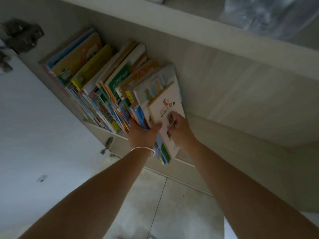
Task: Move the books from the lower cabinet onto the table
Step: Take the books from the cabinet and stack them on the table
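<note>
Your view is tilted, so the lower cabinet runs as a pale band from 10 o'clock down to 4 o'clock, its open door filling the 9 o'clock side. Inside the cabinet's compartment a row of children's books stands packed and leaning, covers fanned toward 1 o'clock, spines along the shelf edge. None of the books is out of the cabinet. The table is not in your view.

At the 3 o'clock end of the row, a small batch of books sticks out past the shelf edge, a white-covered one outermost. Your left hand, a thin bangle on its wrist, is closed around that batch from the 9 o'clock side, thumb on the white cover. Your right hand presses the same cover from the 3 o'clock side, fingers curled onto it. Pale floor tiles lie at 6 o'clock.
</note>
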